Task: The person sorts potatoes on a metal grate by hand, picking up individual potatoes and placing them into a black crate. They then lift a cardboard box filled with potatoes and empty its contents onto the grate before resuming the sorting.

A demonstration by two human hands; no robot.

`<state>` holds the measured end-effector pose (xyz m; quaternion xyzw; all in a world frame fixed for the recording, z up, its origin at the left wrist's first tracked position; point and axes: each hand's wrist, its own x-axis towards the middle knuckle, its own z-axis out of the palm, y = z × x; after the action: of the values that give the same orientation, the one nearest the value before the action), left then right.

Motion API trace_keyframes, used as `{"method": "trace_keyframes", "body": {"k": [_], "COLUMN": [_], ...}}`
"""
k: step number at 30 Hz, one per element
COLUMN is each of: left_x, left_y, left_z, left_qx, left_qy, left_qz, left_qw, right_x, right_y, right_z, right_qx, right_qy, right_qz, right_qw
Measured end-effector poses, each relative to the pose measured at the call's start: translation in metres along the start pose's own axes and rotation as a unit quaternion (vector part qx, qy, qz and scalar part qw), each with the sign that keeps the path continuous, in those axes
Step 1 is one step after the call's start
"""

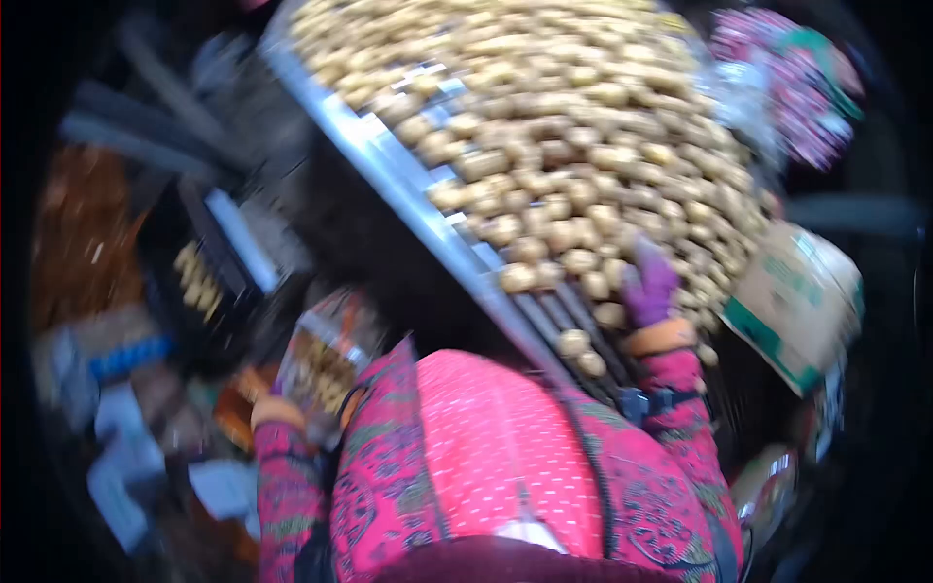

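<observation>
A large heap of potatoes (583, 146) lies on a metal-edged table (389, 160). My right hand (653, 287), in a purple glove with an orange cuff, reaches onto the near side of the heap, its blurred fingers stretched out and apart among the potatoes. Two loose potatoes (573, 342) rest on dark slats just left of that wrist. Low on the left, my left hand (277, 406) is beside the rim of a bag (309, 325) with potatoes in it. Motion blur smears the left fingers, so I cannot tell whether they grip the bag.
A cardboard box (797, 301) with green print stands right of the heap. Farther left, a black crate (180, 228) has several potatoes inside. Pale papers or bags (126, 457) lie on the ground at lower left. A person's patterned sleeve (787, 83) shows at upper right.
</observation>
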<state>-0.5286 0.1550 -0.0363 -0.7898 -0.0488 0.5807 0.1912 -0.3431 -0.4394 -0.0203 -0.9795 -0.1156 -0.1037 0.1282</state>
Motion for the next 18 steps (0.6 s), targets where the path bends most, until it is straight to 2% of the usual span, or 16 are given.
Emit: {"method": "trace_keyframes", "body": {"k": [1,2,3,4,5,6,7,8,9,10,11,13,15,17,18], "left_x": [0.009,0.037,0.068,0.133,0.180,0.176,0.155,0.128,0.112,0.066,0.052,0.002,-0.008,-0.017,-0.020], "left_y": [0.012,0.004,-0.005,-0.010,-0.006,-0.003,-0.004,0.004,0.015,0.029,0.048,0.073,0.110,0.146,0.161], "left_z": [-0.008,0.018,0.038,0.046,0.037,0.004,-0.038,-0.081,-0.120,-0.167,-0.193,-0.248,-0.275,-0.287,-0.291], "left_qx": [-0.098,-0.142,-0.116,-0.299,-0.474,-0.484,-0.490,-0.553,-0.552,-0.597,-0.585,-0.452,-0.376,-0.309,-0.273], "left_qy": [0.004,0.109,0.187,0.216,0.218,0.293,0.362,0.359,0.400,0.363,0.439,0.511,0.553,0.589,0.595], "left_qz": [-0.070,-0.009,0.079,0.114,0.141,0.202,0.258,0.301,0.339,0.381,0.411,0.467,0.525,0.538,0.532], "left_qw": [0.993,0.984,0.972,0.922,0.841,0.800,0.750,0.689,0.648,0.606,0.545,0.563,0.526,0.518,0.537], "right_x": [0.002,0.007,0.008,0.001,0.000,-0.007,-0.009,-0.014,-0.023,-0.033,-0.042,-0.050,-0.063,-0.068,-0.069], "right_y": [-0.017,-0.023,-0.053,-0.051,-0.066,-0.074,-0.075,-0.086,-0.098,-0.098,-0.095,-0.092,-0.078,-0.061,-0.047], "right_z": [-0.007,-0.007,-0.015,-0.011,-0.021,-0.025,-0.027,-0.033,-0.039,-0.035,-0.032,-0.046,-0.046,-0.068,-0.074], "right_qx": [0.021,-0.022,-0.103,-0.109,-0.094,-0.069,0.099,0.034,-0.033,-0.013,0.007,0.039,0.070,0.091,0.097], "right_qy": [-0.013,-0.047,-0.104,-0.064,-0.099,-0.086,-0.087,-0.115,-0.145,-0.138,-0.129,-0.181,-0.118,-0.052,-0.028], "right_qz": [0.047,0.018,0.104,0.039,0.053,0.040,0.028,0.022,0.017,0.003,-0.012,-0.021,-0.030,-0.013,0.011], "right_qw": [0.999,0.998,0.984,0.991,0.989,0.993,0.991,0.993,0.989,0.990,0.992,0.983,0.990,0.994,0.995]}}
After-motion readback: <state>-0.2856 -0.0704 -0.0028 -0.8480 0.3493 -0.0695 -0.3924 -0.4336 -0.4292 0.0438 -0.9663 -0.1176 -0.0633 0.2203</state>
